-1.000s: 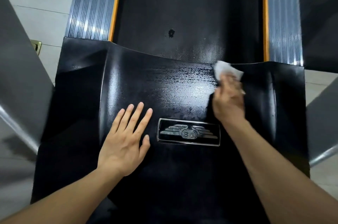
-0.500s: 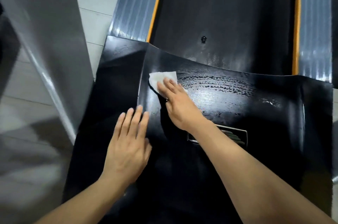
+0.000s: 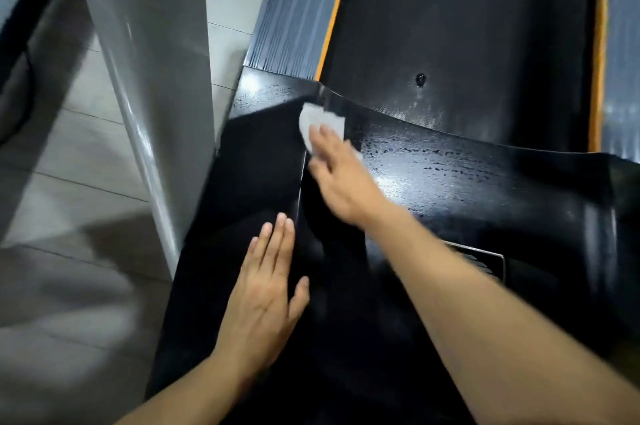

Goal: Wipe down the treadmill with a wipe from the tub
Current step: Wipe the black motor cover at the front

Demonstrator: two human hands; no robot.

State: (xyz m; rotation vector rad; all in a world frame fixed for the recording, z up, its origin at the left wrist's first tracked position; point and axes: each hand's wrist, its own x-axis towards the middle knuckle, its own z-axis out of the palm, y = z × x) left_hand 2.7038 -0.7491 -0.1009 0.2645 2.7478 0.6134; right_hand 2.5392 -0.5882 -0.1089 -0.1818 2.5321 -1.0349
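Observation:
The treadmill's black motor cover (image 3: 485, 182) fills the lower view, with wet streaks across its top. My right hand (image 3: 343, 175) presses a white wipe (image 3: 320, 124) flat against the cover's far left ridge, fingers straight over it. Most of the wipe is hidden under the fingers. My left hand (image 3: 266, 293) rests flat and open on the cover's left side, nearer to me. The dark running belt (image 3: 467, 26) lies beyond the cover, between orange strips. The tub is not in view.
A grey treadmill upright (image 3: 152, 95) rises at the left, close to the cover's edge. A ribbed side rail (image 3: 294, 8) runs along the belt's left. A chrome emblem (image 3: 485, 261) shows behind my right forearm. Pale tiled floor (image 3: 69, 182) lies at the left.
My right hand has swept the wipe from the cover's right side across to its far left ridge. The view has turned left. My left hand stays flat on the cover.

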